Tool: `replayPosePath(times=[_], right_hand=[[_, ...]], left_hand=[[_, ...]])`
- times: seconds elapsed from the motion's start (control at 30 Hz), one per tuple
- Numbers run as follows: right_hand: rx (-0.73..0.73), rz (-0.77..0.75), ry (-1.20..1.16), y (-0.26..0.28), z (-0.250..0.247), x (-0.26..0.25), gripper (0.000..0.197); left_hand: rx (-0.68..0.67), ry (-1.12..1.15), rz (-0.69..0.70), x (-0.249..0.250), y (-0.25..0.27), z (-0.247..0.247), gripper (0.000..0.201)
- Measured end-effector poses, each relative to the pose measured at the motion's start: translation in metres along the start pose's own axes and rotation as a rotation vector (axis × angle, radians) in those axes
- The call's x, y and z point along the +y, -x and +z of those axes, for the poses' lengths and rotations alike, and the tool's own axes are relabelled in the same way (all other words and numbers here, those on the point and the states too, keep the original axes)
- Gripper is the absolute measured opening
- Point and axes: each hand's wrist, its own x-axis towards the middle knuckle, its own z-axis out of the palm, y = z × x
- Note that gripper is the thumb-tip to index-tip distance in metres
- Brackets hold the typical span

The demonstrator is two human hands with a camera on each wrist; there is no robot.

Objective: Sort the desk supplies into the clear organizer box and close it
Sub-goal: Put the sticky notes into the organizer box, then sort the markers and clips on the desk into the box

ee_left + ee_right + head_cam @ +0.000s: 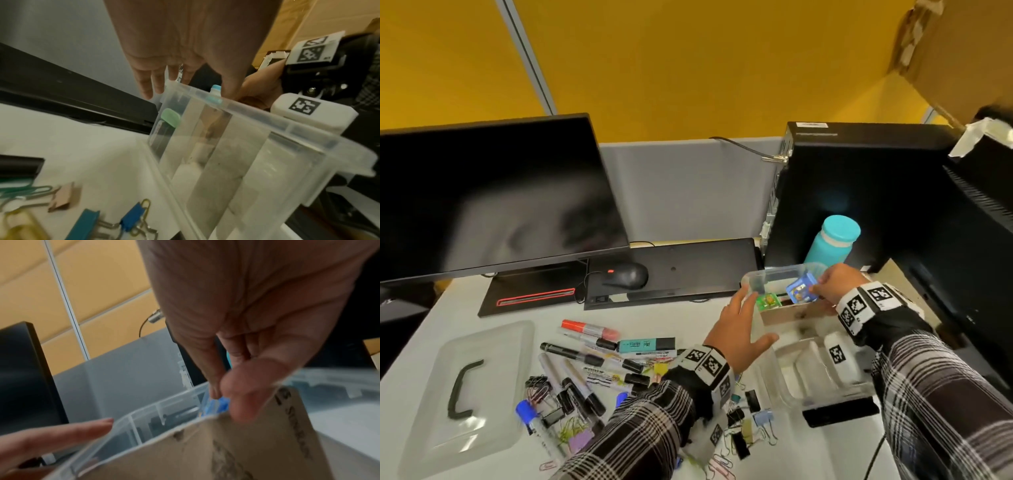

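**Blue case at organizer box, far compartment**

The right hand [835, 284] pinches a small blue case [802, 290] between thumb and fingers, above the far end of the clear organizer box [787, 383]. The left hand [738, 329], fingers spread, rests against the box's left wall. The lid [482, 346] lies well apart, left of the markers [585, 363].

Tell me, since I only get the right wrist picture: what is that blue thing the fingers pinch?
Observer: The head view shows the right hand pinching a small blue case over the far end of the clear box.
Visitor: Is anything in there already?
Observer: Yes, a green case lies in that far end.
Visitor: And where's the lid?
Observer: The lid is off, lying flat on the desk at the far left, beyond the markers still outside.
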Motion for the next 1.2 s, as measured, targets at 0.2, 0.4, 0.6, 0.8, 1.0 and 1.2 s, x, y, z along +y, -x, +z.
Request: replayPosePath(times=[0.2, 0.4, 0.6, 0.8, 1.0, 1.2], right_hand=[[-0.033, -0.04, 0.171, 0.005, 0.013, -0.015, 0.041], [-0.082, -0.151, 0.451, 0.024, 0.005, -0.025, 0.048], [0.185, -0.18, 0.222, 0.061, -0.001, -0.04, 0.026], [0.17, -0.688, -0.177, 0.142, 0.038, -0.044, 0.003], [-0.148, -0.816, 0.016, 0.178, 0.099, -0.035, 0.011], [-0.338, -0.684, 0.422, 0.185, 0.137, -0.014, 0.032]], left_hand=[[-0.002, -0.074, 0.025, -0.006, 0.0, 0.004, 0.085], [-0.058, -0.13, 0.007, -0.004, 0.001, 0.002, 0.085], [-0.054, -0.09, 0.057, -0.021, 0.007, -0.029, 0.075], [-0.184, -0.284, 0.087, -0.07, 0.061, -0.042, 0.036], [-0.292, -0.404, 0.424, -0.081, 0.107, -0.009, 0.028], [-0.344, -0.56, 0.686, -0.094, 0.111, 0.024, 0.057]])
